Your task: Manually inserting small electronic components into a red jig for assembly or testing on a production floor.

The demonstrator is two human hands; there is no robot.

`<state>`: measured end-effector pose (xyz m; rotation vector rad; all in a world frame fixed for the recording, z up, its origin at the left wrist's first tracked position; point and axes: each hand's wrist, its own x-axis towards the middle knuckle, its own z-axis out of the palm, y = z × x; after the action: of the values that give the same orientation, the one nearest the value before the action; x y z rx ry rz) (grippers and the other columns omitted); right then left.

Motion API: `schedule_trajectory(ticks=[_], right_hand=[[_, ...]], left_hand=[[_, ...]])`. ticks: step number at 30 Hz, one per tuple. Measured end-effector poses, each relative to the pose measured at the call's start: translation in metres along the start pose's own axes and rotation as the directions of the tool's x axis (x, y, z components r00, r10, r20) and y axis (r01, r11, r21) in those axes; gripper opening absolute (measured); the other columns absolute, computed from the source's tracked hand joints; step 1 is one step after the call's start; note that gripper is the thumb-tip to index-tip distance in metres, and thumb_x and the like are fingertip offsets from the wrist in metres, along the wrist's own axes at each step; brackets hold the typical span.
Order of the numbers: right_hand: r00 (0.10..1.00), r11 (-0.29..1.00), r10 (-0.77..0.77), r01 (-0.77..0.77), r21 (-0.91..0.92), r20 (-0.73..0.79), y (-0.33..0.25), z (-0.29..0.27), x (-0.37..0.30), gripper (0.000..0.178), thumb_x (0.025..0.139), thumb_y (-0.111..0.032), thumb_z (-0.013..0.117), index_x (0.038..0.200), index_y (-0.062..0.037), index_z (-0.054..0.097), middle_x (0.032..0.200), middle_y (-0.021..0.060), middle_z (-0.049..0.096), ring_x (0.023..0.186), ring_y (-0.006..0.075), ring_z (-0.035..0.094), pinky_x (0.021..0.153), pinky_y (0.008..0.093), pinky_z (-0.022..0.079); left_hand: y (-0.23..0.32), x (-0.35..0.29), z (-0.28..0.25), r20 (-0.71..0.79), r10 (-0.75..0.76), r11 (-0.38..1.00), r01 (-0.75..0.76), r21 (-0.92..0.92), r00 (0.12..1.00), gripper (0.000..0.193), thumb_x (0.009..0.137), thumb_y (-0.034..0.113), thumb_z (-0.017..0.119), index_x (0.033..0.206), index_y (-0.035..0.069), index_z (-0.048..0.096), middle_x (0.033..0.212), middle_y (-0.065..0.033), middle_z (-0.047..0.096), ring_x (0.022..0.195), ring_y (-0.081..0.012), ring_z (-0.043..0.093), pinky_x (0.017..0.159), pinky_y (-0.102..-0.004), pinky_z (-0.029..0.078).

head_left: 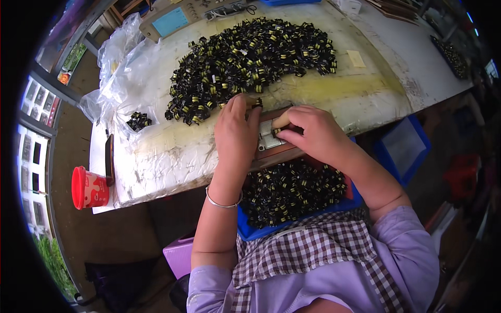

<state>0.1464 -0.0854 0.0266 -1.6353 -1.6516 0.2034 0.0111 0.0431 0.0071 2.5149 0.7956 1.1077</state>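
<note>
My left hand [233, 128] is at the near edge of a big heap of small black parts with yellow bands [255, 55]. Its thumb and fingers are pinched around one such part [258, 102]. Just to the right, my right hand [321, 130] has its fingers closed on another small black-and-yellow part [277, 131], mostly hidden by the fingertips. That part is right over a ridged silver metal plate [269, 141], which is set on a brown board [284, 155] at the table's front edge.
Below the edge, a blue tray [245, 229] full of similar parts [292, 193] sits in front of me. A red tub [90, 188] and a dark upright flat object [109, 156] stand at the left corner. Clear plastic bags [122, 57] and a grey device [169, 22] lie farther back.
</note>
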Motion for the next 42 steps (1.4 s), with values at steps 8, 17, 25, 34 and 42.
schedule_trajectory(ticks=[8, 17, 25, 34, 42], right_hand=[[0.998, 0.998, -0.028, 0.024, -0.066, -0.061, 0.005, 0.001, -0.005, 0.018, 0.077, -0.009, 0.074, 0.092, -0.0045, 0.065, 0.092, 0.0102, 0.067, 0.088, 0.0299, 0.064, 0.078, 0.0378, 0.051], [0.986, 0.986, -0.163, 0.164, 0.031, -0.016, 0.013, -0.003, -0.002, 0.017, 0.079, -0.01, 0.074, 0.094, -0.005, 0.067, 0.086, 0.0099, 0.067, 0.08, 0.0282, 0.065, 0.074, 0.0363, 0.052], [0.901, 0.908, 0.242, -0.341, -0.244, -0.36, 0.058, -0.021, 0.034, 0.021, 0.085, -0.021, 0.071, 0.098, -0.0055, 0.066, 0.071, 0.0079, 0.062, 0.063, 0.0234, 0.062, 0.062, 0.0348, 0.05], [0.935, 0.973, 0.131, -0.184, -0.136, -0.33, 0.032, -0.008, 0.012, 0.024, 0.081, -0.017, 0.073, 0.096, -0.0048, 0.059, 0.083, 0.0093, 0.062, 0.074, 0.0256, 0.064, 0.064, 0.0369, 0.05], [0.941, 0.978, -0.176, 0.133, -0.162, -0.288, 0.035, 0.005, 0.009, 0.023, 0.081, -0.01, 0.072, 0.103, -0.0061, 0.069, 0.09, 0.011, 0.061, 0.082, 0.0302, 0.061, 0.073, 0.0374, 0.051]], left_hand=[[0.015, -0.013, -0.013, 0.028, -0.022, 0.999, 0.022, -0.025, 0.999, 0.012, 0.082, 0.008, 0.067, 0.088, 0.002, 0.058, 0.086, -0.0122, 0.06, 0.078, -0.0311, 0.061, 0.066, -0.0388, 0.049], [0.01, -0.026, -0.017, 0.068, 0.056, 0.978, -0.041, -0.206, 0.996, 0.017, 0.08, 0.01, 0.071, 0.094, 0.001, 0.065, 0.085, -0.013, 0.061, 0.079, -0.0336, 0.059, 0.07, -0.0416, 0.048], [0.034, -0.033, -0.002, -0.034, 0.146, 0.969, -0.15, -0.196, 0.989, 0.018, 0.076, 0.009, 0.075, 0.092, 0.004, 0.068, 0.079, -0.01, 0.061, 0.077, -0.03, 0.058, 0.07, -0.0398, 0.047], [0.034, -0.039, -0.006, 0.031, 0.133, 0.974, -0.125, -0.191, 0.991, 0.02, 0.078, 0.01, 0.074, 0.096, 0.004, 0.068, 0.084, -0.0101, 0.063, 0.081, -0.03, 0.059, 0.073, -0.0392, 0.048], [0.02, 0.05, 0.0, -0.038, 0.291, 0.947, -0.293, -0.129, 0.956, 0.022, 0.087, 0.013, 0.064, 0.106, 0.003, 0.065, 0.1, -0.0156, 0.065, 0.097, -0.0338, 0.06, 0.085, -0.042, 0.047]])
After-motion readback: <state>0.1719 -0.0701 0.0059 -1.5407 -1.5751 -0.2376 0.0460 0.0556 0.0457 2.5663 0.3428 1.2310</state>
